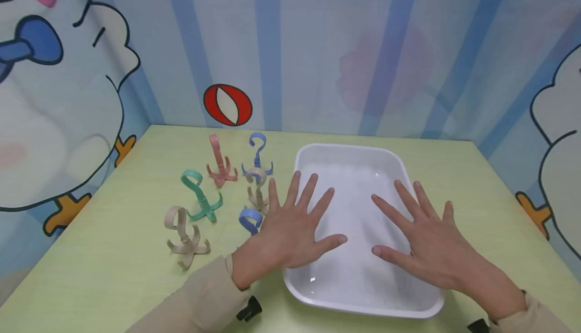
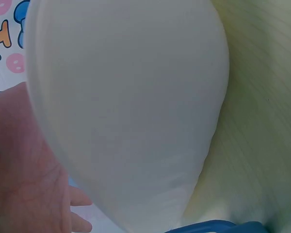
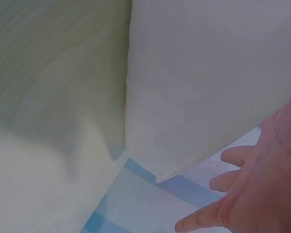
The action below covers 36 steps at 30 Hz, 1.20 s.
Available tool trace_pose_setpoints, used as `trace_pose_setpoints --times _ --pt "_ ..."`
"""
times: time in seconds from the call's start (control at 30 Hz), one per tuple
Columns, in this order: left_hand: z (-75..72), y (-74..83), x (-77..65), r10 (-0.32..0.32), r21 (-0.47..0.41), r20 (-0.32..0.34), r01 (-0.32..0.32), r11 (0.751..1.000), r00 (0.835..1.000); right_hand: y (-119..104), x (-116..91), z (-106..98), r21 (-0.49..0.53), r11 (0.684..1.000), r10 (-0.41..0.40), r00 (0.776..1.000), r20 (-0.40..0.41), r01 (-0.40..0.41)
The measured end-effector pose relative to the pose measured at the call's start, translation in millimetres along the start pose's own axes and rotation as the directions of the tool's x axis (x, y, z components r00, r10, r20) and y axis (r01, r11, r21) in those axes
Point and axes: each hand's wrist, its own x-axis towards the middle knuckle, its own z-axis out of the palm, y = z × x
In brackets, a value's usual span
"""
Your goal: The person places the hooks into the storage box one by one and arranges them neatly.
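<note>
A white rectangular tray [image 1: 358,287] with raised walls lies on the table. My left hand [image 1: 295,232], palm down with fingers spread, hovers over its left rim; my right hand [image 1: 431,242], likewise spread, is over its right side. Neither holds anything. Close to the left hand are a blue hook hanger [image 1: 250,220], partly hidden behind that hand, and a beige hook hanger [image 1: 257,191]. In the left wrist view the tray's outer wall [image 2: 126,107] fills the middle, the left palm [image 2: 24,165] beside it. The right wrist view shows the right palm [image 3: 262,194] beside the opposite wall.
Left of the tray stand more hook hangers: pink [image 1: 221,164], blue [image 1: 257,151], green [image 1: 201,197] and beige [image 1: 186,242]. Behind the pale green table [image 1: 113,262] rises a striped blue backdrop [image 1: 308,60] with cartoon figures.
</note>
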Motion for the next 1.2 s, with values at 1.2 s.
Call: trace_pose_setpoints --times 1.2 --pt "-52.0 -48.0 -55.3 -0.03 -0.27 -0.319 -0.06 0.961 0.947 43 -2 13 0.374 0.901 0.226 0.974 0.029 -0.22"
